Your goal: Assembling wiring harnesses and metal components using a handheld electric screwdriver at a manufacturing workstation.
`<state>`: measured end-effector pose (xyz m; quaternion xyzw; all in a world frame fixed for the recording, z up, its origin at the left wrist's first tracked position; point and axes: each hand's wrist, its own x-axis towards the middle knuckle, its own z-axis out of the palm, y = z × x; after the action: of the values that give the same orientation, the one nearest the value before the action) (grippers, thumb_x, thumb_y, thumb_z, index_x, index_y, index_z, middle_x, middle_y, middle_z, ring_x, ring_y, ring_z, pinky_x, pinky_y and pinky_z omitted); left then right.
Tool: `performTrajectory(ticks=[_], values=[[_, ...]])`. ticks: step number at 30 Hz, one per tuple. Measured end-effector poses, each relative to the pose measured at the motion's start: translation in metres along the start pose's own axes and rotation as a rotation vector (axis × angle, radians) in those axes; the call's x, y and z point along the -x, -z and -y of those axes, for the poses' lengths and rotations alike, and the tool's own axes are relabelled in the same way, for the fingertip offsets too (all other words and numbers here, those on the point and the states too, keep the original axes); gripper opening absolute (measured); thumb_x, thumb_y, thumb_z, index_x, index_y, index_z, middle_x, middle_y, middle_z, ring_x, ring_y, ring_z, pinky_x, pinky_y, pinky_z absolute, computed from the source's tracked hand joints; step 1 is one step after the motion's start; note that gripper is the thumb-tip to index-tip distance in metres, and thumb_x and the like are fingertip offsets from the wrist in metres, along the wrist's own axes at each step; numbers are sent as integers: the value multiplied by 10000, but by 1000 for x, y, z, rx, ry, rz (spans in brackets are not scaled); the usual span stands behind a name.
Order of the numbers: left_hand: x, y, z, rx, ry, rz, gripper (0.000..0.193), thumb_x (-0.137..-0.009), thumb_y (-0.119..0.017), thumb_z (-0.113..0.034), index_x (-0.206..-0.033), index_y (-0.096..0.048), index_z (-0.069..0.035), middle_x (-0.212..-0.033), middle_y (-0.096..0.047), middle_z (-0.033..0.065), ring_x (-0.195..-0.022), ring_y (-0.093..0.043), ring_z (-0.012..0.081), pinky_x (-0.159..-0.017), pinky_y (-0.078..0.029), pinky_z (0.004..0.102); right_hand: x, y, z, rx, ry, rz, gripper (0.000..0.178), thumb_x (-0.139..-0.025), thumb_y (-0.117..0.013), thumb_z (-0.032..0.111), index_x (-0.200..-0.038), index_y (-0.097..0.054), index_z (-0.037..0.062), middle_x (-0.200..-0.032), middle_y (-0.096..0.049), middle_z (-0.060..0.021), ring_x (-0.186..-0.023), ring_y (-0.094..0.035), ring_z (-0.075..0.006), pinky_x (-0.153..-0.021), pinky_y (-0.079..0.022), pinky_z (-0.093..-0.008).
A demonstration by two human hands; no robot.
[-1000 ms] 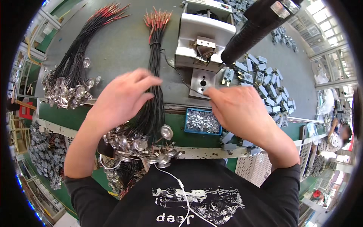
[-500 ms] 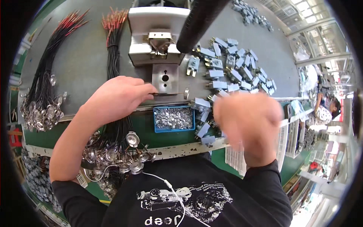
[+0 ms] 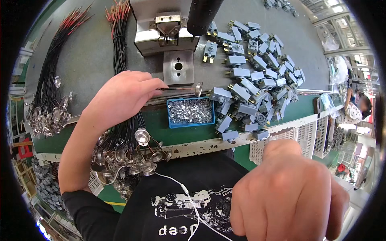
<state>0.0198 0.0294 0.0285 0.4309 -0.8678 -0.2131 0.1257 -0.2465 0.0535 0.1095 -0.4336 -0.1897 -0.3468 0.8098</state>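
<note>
My left hand [image 3: 122,94] is closed in a pinch on the thin lead of a round metal sensor cap [image 3: 198,89]. The cap hangs on edge at the lead's right end, just in front of a steel plate [image 3: 189,68] with holes. A blue tray [image 3: 170,125] of small metal terminals lies below the lead. My right hand [image 3: 283,197] is raised close to the camera at the lower right, with its back showing and its fingers curled under. Whatever it may hold is hidden. Grey switch blocks [image 3: 240,72] with brass prongs lie heaped beyond it.
A metal press [image 3: 167,30] stands behind the plate, with a black tube [image 3: 203,16] beside it. Bundles of black leads [image 3: 120,60] with red tips and round caps [image 3: 142,136] lie at the left, one hanging over the table edge. White crates [image 3: 261,152] stand at right.
My right hand has moved from beside the switch blocks down and right, closer to the camera. The left hand keeps its pinch on the lead. The whole view has shifted slightly.
</note>
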Motion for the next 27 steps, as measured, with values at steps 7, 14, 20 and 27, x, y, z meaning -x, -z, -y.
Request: performTrajectory(ticks=[7,14,20,27], values=[[11,-8,3,34,2,-68,206,-910,-647,-63,-1112,-681,-48,-901,-671,132,-908,-661,343,-810,-526,445,-15,26,3,-76,-76,203,338,-1052,-600,257,-986,-711,-55,-708,-568,-134,-515,-493,-193,-457,-339,-350],[-6,4,-8,150,19,-172,174,-923,-653,-67,-1093,-688,-57,-880,-678,139,-846,-682,337,-728,-538,432,35,86,-29,1705,-333,-363,472,-869,-785,7,-1319,-642,23,-1157,-745,-116,-961,-748,-228,-890,-577,-331],[-4,18,0,121,55,-245,112,-923,-676,-124,-1001,-672,-43,-830,-676,140,-815,-666,350,-715,-522,442,29,103,-40,1524,-434,-567,393,-988,-677,39,-1366,-589,-25,-1192,-738,-157,-1076,-728,-201,-945,-567,-322],[-5,32,1,103,31,-289,110,-936,-664,-142,-975,-662,-39,-828,-671,148,-812,-661,358,-712,-514,445,14,114,-41,632,-522,-712,408,-1093,-519,126,-1455,-480,-59,-1268,-685,-211,-1173,-683,-263,-1012,-564,-374]])
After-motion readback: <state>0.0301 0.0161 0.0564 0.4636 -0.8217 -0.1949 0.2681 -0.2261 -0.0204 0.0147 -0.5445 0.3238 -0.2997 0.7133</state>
